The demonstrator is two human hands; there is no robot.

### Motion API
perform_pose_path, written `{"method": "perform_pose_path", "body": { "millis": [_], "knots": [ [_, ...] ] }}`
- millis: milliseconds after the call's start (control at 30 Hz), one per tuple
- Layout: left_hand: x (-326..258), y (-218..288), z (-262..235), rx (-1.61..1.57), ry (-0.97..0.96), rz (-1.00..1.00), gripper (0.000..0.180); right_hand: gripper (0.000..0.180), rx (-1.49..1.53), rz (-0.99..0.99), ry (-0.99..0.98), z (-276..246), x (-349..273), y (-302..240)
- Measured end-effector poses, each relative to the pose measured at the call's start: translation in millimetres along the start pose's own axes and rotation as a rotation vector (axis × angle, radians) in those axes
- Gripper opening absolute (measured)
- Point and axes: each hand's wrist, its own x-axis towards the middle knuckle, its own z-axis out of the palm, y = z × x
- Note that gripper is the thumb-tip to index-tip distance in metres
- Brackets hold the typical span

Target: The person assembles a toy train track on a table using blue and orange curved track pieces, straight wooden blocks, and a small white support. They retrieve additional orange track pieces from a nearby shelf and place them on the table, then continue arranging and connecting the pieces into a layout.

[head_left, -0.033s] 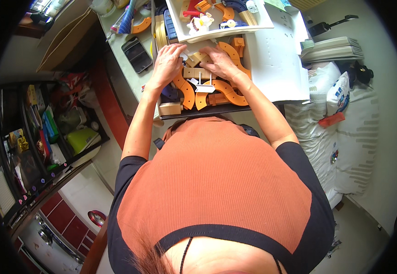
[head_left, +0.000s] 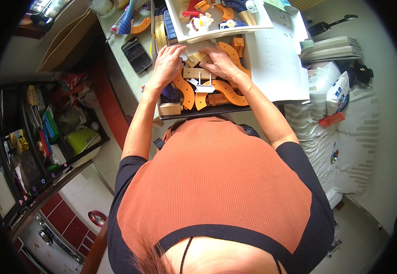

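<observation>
My left hand (head_left: 166,64) is over the left part of an open box (head_left: 221,109) filled with toy track pieces. Its fingers are curled down beside a small white piece (head_left: 183,56); what they grip, if anything, is hidden. My right hand (head_left: 221,65) reaches in from the right, thumb and fingers apart, next to a tan wooden block (head_left: 197,59). Below the hands lie another wooden block (head_left: 196,73), a white plastic part (head_left: 204,87) with two upright posts, and curved orange track pieces (head_left: 228,92). A further orange curve (head_left: 235,59) passes behind my right hand.
A white tray (head_left: 253,25) with small toys stands at the box's far side. White sheet material (head_left: 278,68) lies to the right. A black phone-like object (head_left: 137,55) rests on the table at left. Beyond are a dark shelf rack (head_left: 29,137) and a cushioned seat (head_left: 315,137).
</observation>
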Motion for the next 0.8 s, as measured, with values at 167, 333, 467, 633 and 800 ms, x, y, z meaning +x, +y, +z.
{"method": "perform_pose_path", "body": {
  "millis": [167, 333, 467, 633, 800],
  "knots": [
    [-16, 7, -4, 0.099, -0.113, -0.04, 0.028, 0.047, -0.043, 0.016, -0.005, 0, -2, -2],
    [-25, 10, -12, -0.019, 0.037, -0.028, 0.033, 0.047, -0.048, 0.033, -0.013, 1, -6, -5],
    [-21, -10, -28, -0.198, 0.111, -0.208, 0.045, 0.047, -0.049, 0.024, -0.015, 0, -5, -4],
    [-33, -9, -28, -0.173, -0.05, -0.058, 0.046, 0.047, -0.072, 0.011, -0.041, -1, -4, -6],
    [-44, 13, -19, -0.179, 0.019, -0.149, 0.037, 0.045, -0.092, -0.054, 0.005, 0, -8, -4]
  ]
}}
